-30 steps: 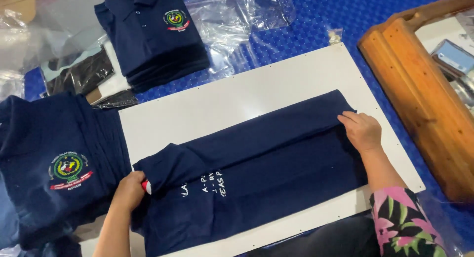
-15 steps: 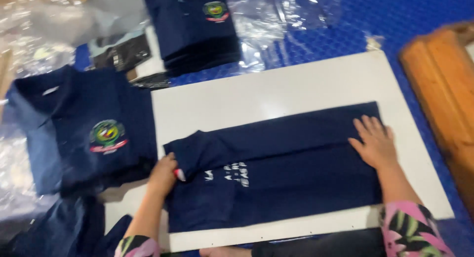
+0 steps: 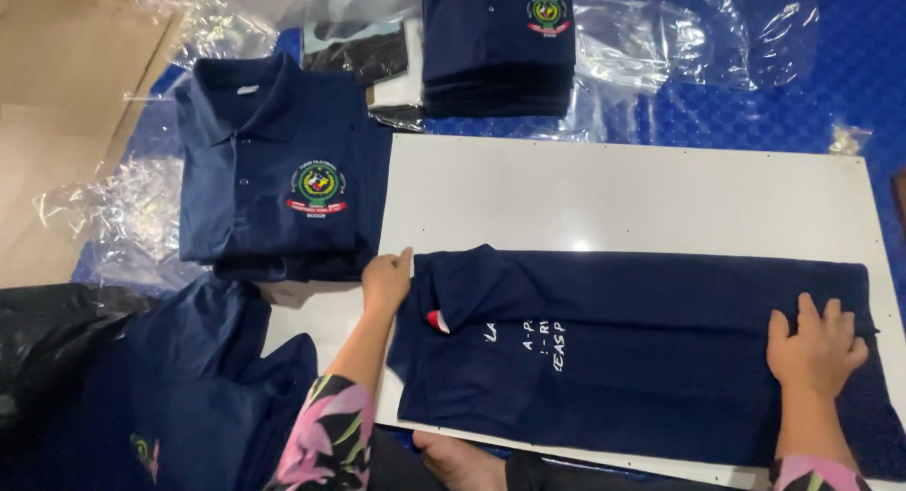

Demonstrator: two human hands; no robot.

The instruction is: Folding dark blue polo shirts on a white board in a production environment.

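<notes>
Folded navy shirt (image 3: 642, 359) lies lengthwise left-to-right, collar end leftward.

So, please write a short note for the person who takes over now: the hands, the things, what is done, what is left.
Left hand: open, at the collar end of the shirt.
Right hand: flat on the shirt's other end.
Shirt lies face down on the white board, folded to a long strip.
Done: sides folded in.
Left: fold it lengthwise, probably; add it to a stack beside the board. Second stack lies beyond.
</notes>
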